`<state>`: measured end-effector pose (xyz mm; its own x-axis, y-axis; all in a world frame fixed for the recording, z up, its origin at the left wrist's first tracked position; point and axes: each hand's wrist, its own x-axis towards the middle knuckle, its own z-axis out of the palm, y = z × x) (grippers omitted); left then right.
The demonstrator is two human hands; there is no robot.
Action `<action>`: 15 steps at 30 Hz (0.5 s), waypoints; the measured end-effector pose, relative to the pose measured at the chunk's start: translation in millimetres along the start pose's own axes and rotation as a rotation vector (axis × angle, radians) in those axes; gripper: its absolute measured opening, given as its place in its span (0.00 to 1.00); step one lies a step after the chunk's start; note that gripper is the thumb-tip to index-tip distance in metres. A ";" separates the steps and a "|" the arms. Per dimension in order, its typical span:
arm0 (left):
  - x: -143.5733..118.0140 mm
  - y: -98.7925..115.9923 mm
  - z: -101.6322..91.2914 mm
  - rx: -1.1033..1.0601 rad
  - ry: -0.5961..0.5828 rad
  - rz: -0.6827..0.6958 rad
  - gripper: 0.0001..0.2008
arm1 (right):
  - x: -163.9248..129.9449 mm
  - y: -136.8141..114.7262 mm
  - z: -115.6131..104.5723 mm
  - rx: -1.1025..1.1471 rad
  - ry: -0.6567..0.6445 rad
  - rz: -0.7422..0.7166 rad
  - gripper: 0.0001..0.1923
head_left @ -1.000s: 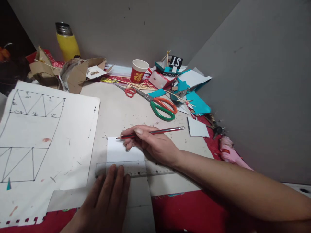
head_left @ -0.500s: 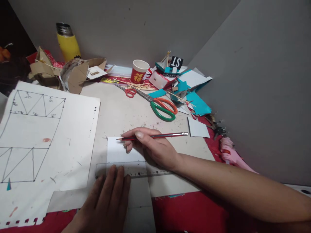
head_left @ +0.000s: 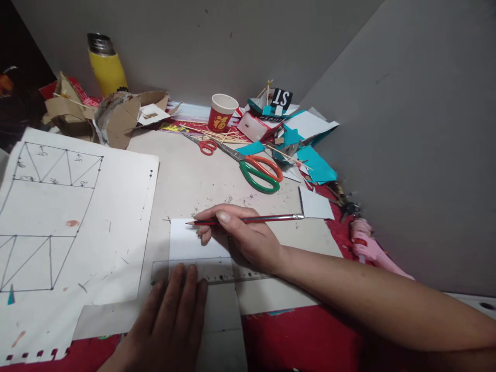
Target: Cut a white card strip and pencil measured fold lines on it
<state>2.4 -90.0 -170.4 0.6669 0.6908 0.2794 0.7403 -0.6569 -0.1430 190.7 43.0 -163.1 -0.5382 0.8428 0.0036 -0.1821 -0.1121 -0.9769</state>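
Since the earlier frames the red pencil (head_left: 248,219) has slid a little to the right in the grip, its blunt end now reaching nearly to the small white offcut (head_left: 314,204), while both hands stay where they were. The right hand (head_left: 242,232) is closed around the pencil, thumb on top and fingers curled beneath, with the lead tip hovering at the upper edge of a white card strip (head_left: 194,243). The left hand (head_left: 174,315) lies flat and open, fingers spread, pressing down on a clear ruler (head_left: 217,269) that crosses the strip from side to side. The strip runs toward the viewer under the ruler and lies on a pale grey board (head_left: 201,178) that covers most of the red tabletop (head_left: 306,341).

To the left, a large sheet with drawn truss lines (head_left: 65,222) lies flat, its right edge near the ruler's left end. Behind the right hand, well apart from it, green-and-orange scissors (head_left: 256,170) lie open-handled on the board, and smaller red-handled scissors (head_left: 203,145) lie just beyond them. A red paper cup (head_left: 220,112) stands upright by the back wall, with a scatter of thin wooden sticks (head_left: 217,135) at its foot. Teal and white paper scraps (head_left: 310,155) heap up in the right corner, torn brown cardboard (head_left: 112,116) in the left, with a yellow flask (head_left: 105,64) upright behind it. A pink tool (head_left: 364,240) lies along the right wall.
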 end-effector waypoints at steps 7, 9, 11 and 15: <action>2.3 0.5 2.0 0.037 0.035 -0.018 0.21 | 2.2 1.8 -0.4 -0.015 0.000 -0.006 0.17; 2.9 0.9 3.3 0.047 0.054 -0.022 0.20 | 3.3 -3.4 -0.5 -0.053 -0.019 0.009 0.17; 2.9 1.5 4.7 0.056 0.070 -0.029 0.19 | 3.8 -13.0 0.2 -0.121 -0.040 0.030 0.15; 1.4 3.3 7.2 0.065 0.066 -0.040 0.20 | 0.6 -35.5 6.2 -0.234 -0.079 0.065 0.08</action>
<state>6.3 -89.0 -177.4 0.6309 0.6933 0.3482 0.7718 -0.6066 -0.1907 191.8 44.1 -127.1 -0.6068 0.7931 -0.0532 0.0457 -0.0319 -0.9984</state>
